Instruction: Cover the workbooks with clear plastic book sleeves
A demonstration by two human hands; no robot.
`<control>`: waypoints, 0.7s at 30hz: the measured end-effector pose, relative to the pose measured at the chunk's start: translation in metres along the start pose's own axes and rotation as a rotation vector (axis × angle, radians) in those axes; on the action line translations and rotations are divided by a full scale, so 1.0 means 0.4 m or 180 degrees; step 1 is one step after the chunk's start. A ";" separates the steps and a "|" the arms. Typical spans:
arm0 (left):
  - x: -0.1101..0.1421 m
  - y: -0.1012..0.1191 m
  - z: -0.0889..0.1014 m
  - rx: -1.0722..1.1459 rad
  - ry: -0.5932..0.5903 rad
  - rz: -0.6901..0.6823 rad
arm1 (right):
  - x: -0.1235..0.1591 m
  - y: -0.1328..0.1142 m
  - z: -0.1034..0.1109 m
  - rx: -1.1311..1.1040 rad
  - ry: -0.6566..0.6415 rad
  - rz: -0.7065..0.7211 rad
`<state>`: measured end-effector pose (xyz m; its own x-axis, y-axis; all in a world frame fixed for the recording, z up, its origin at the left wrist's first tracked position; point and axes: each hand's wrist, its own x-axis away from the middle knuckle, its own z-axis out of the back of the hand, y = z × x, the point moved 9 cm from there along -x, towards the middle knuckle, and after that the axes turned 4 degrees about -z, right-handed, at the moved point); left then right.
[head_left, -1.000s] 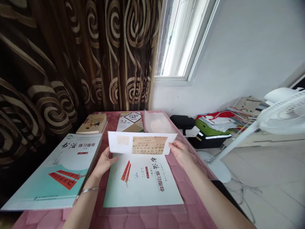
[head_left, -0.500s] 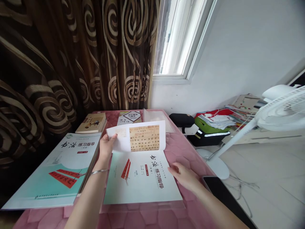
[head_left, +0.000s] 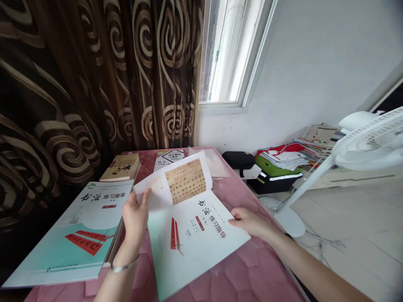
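An open calligraphy workbook [head_left: 201, 247] is tilted at an angle over the pink quilted cover [head_left: 239, 272]. Its upper page carries a tan print of old handwriting; its lower page has large black characters and red strips. My left hand [head_left: 135, 212], with a bracelet on the wrist, pinches the upper page at its left side. At the right edge of the lower page, my right hand [head_left: 248, 221] grips the workbook between thumb and fingers. Left of my left arm lies a stack topped by a similar workbook [head_left: 72, 230] with a green and white cover.
Behind the stack sits a pile of tan books [head_left: 121, 167]. A white book [head_left: 170, 157] and a clear plastic sheet [head_left: 214, 162] lie at the far end. To the right are a black case [head_left: 239, 159], a dark box of papers [head_left: 273, 182] and a white fan [head_left: 317, 176].
The workbook has turned clockwise and come nearer to me. My right hand, earlier at its edge with fingers loose, now grips it. My left hand has moved down and left with the page.
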<state>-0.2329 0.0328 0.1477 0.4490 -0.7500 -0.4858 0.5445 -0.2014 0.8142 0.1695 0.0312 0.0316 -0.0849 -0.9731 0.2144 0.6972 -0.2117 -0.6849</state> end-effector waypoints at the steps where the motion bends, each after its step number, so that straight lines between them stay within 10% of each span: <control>1: 0.024 0.009 0.032 -0.0194 0.0047 -0.0016 | -0.034 -0.020 0.024 0.0220 -0.0033 0.0130; 6: 0.152 -0.029 0.136 -0.0314 -0.0111 0.0369 | -0.208 -0.128 0.111 0.0678 0.0245 0.0355; 11: 0.226 -0.115 0.145 -0.0330 -0.0410 0.0603 | -0.300 -0.231 0.054 0.1126 0.0557 0.0456; 21: 0.264 -0.186 0.168 0.0044 -0.0370 0.0990 | -0.213 -0.336 -0.109 0.1291 0.0988 0.1283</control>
<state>-0.2735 -0.0739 0.0571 0.5080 -0.8436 -0.1742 0.3840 0.0407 0.9224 0.0521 0.1385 0.0752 0.0802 -0.9630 -0.2573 0.9257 0.1677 -0.3392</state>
